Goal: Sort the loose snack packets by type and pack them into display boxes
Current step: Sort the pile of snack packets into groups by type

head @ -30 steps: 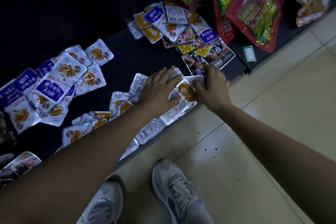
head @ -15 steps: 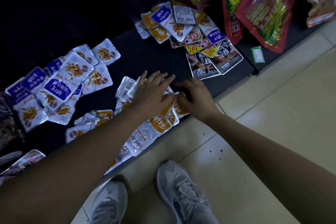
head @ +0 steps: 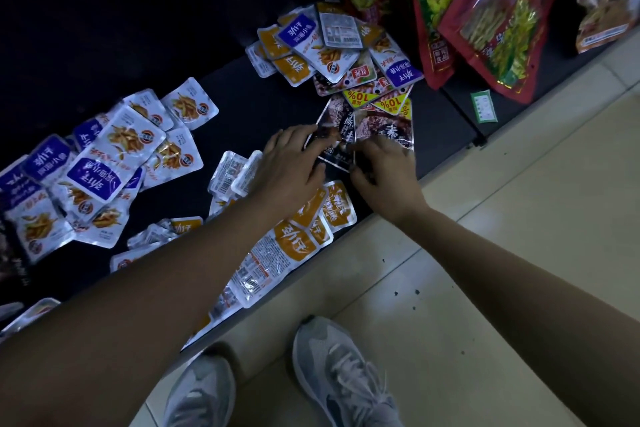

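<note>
Dark glossy snack packets (head: 337, 125) have now been reached, so another type is begun; left hand (head: 294, 166) laid flat, one pinched in right hand (head: 384, 170) grip.

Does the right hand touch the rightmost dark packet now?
Touching. Head view: fingers of the right hand lie curled on the lower edge of the rightmost dark packet.

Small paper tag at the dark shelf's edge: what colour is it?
The small paper tag is green; head view.

Glossy plastic-foil snack packets (head: 117, 163) on a matt black shelf (head: 239, 107); smooth, faintly shiny floor tiles (head: 519, 218).
</note>
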`<state>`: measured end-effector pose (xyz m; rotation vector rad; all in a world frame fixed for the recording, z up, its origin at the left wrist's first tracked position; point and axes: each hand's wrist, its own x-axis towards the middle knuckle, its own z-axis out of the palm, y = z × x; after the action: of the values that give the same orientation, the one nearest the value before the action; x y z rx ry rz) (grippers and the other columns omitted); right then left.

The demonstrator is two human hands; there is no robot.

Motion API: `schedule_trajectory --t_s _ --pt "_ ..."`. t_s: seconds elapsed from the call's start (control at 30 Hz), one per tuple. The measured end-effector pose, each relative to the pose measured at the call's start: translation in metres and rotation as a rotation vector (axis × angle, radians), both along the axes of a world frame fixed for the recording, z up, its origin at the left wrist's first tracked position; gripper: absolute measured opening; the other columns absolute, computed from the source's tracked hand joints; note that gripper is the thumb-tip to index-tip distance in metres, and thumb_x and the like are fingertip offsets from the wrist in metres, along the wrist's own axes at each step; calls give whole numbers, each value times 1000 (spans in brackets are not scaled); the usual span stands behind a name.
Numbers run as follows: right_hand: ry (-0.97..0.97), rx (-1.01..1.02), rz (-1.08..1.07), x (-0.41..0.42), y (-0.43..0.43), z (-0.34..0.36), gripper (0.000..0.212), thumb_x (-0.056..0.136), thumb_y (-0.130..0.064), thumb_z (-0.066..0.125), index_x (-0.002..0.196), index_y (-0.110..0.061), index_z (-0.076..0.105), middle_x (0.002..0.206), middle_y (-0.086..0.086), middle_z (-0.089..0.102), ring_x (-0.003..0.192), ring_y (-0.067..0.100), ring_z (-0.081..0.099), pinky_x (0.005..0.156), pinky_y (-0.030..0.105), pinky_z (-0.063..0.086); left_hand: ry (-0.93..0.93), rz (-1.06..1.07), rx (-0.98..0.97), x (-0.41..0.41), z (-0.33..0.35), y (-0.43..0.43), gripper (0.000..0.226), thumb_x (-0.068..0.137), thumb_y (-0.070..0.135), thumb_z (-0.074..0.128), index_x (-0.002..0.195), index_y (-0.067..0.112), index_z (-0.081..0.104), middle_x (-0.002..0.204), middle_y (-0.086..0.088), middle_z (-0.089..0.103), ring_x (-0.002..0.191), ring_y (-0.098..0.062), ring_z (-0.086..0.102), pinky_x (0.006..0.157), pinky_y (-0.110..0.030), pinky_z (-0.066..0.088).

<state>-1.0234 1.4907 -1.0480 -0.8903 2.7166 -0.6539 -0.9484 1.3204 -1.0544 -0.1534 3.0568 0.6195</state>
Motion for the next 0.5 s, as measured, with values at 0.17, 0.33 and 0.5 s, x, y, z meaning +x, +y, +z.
schedule_trajectory --t_s 0.17,0.33,0.5 --pt "-141 238 -317 -21 -1 -8 82 90 -47 57 153 -15 14 160 18 2 148 33 1 113 51 13 -179 124 56 -19 4 8 57 97 33 47 149 18 29 155 -12 26 141 -30 20 112 -43 19" --pt "-165 42 -406 -23 -4 -9 93 79 -40 75 149 -11 23 148 18 26 136 36 22 107 48 30 -184 410 471 -48 6 22 62 94 30 56 146 6 30 134 -18 48 124 -35 44 102 -45 40" --pt "-459 -329 -514 -34 -9 0 100 69 -30 85 147 -15 26 141 11 35 130 25 38 108 37 37 -219 521 749 -59 5 22 39 91 28 63 119 2 57 106 -18 65 99 -33 62 90 -49 51"
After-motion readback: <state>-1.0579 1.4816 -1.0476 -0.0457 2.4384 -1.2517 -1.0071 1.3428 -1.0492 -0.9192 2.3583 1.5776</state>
